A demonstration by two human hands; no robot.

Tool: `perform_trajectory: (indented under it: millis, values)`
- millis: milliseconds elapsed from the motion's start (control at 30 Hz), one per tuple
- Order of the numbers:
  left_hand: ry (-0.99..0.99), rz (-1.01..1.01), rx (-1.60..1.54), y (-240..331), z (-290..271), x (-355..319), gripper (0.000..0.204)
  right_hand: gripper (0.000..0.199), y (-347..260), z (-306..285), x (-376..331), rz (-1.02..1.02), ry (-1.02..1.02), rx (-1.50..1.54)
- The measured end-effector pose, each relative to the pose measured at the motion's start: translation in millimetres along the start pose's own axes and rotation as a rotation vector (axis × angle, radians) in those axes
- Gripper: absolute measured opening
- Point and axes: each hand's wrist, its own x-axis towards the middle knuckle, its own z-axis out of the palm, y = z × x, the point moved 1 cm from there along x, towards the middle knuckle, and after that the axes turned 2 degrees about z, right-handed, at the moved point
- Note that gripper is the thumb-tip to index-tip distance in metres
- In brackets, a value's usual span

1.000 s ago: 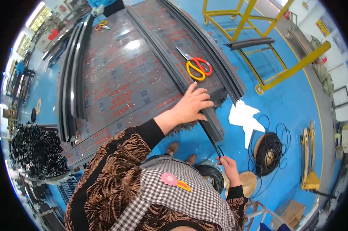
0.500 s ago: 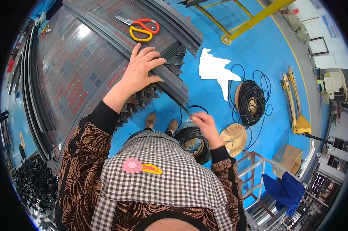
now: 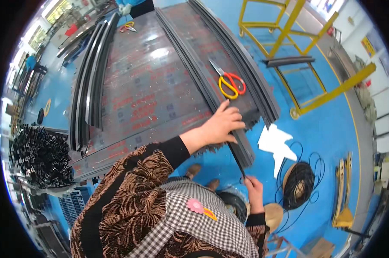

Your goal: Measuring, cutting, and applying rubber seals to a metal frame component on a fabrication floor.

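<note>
My left hand [image 3: 218, 125] lies over a long dark grey profile strip [image 3: 242, 150], its fingers bent across the top and the thumb nearer me. The strip's near end juts past the table edge. Just beyond that end, my right hand [image 3: 254, 191] pinches a thin black cord [image 3: 241, 167] that runs to the strip. How the cord meets the strip is too small to tell. Scissors [image 3: 229, 85] with one red and one yellow handle lie beyond my left fingers, blades pointing away.
The table [image 3: 134, 94] carries bundled dark profiles [image 3: 89, 81] at left. Across it stands a person with gloved hands [image 3: 125, 8], near other scissors [image 3: 128, 27]. On the blue floor are a black cable coil [image 3: 298, 185], white sheet material [image 3: 275, 144], a yellow frame [image 3: 306, 103] and a pallet jack [image 3: 343, 193].
My view has swung left and up, so the table and both hands appear farther right and lower. The left hand stays over the profile strip; the right still pinches the cord.
</note>
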Motion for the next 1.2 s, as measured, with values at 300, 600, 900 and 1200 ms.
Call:
perform_trajectory:
  millis: [300,600,900,1200]
  values:
    - [-0.008,-0.037,-0.038,4,-10,2,0.051,0.013,-8,0,-3,-0.01,-0.032,0.022]
    - [-0.015,-0.037,-0.067,1,-8,2,0.05,0.013,-2,-7,-3,-0.009,-0.003,-0.029]
    - [-0.008,-0.036,-0.083,1,-7,0,0.051,0.013,-16,-2,-6,-0.026,0.034,-0.091]
    - [-0.02,-0.033,-0.089,1,-9,-1,0.049,0.011,-5,-8,-8,-0.032,0.019,-0.171]
